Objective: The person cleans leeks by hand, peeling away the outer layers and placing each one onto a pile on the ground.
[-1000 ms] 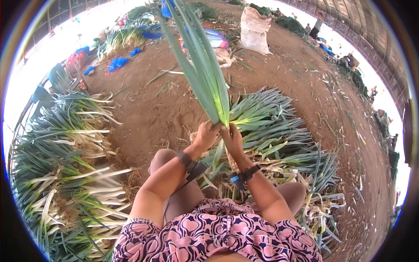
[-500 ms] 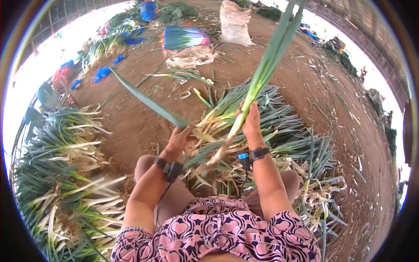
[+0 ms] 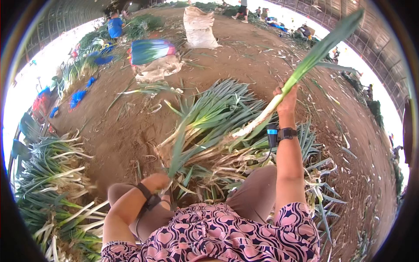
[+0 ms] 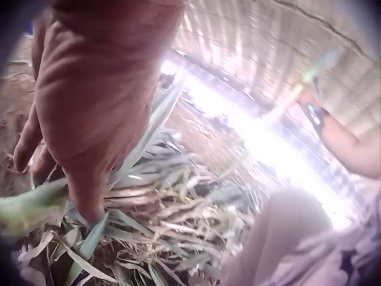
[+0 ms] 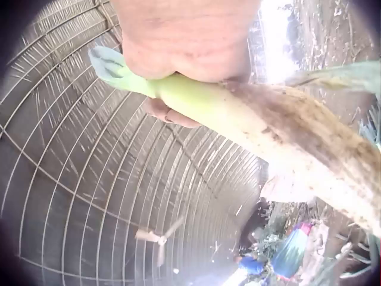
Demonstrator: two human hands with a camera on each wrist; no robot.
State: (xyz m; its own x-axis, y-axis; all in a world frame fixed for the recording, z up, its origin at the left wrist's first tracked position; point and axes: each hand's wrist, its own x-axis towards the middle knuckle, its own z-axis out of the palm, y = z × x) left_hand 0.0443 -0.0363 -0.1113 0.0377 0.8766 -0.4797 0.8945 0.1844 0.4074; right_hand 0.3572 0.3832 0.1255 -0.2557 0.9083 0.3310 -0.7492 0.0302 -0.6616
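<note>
My right hand (image 3: 287,104) grips a leek (image 3: 273,105), raised at the right, its green top pointing up and right and its pale, soil-stained stem slanting down to the left. In the right wrist view the hand wraps the leek (image 5: 202,107) where green turns white. Low by the left knee is my left hand (image 3: 156,181); a loose leek leaf (image 3: 177,153) rises beside its fingertips. The left wrist view shows this hand (image 4: 101,101) with fingers straight and thumb apart, the leaf (image 4: 36,202) lying in the gap between them.
A pile of leeks (image 3: 227,105) lies ahead, with peeled leaves and scraps around it. More leeks (image 3: 56,170) are heaped at the left. Farther off are a bundle of leeks (image 3: 152,51), a white sack (image 3: 200,28) and a person in blue (image 3: 115,27).
My hands have moved apart. The right carried the leek up and right; the left pulled a leaf off it, moved down toward the left knee and loosened its fingers. The head view turned right.
</note>
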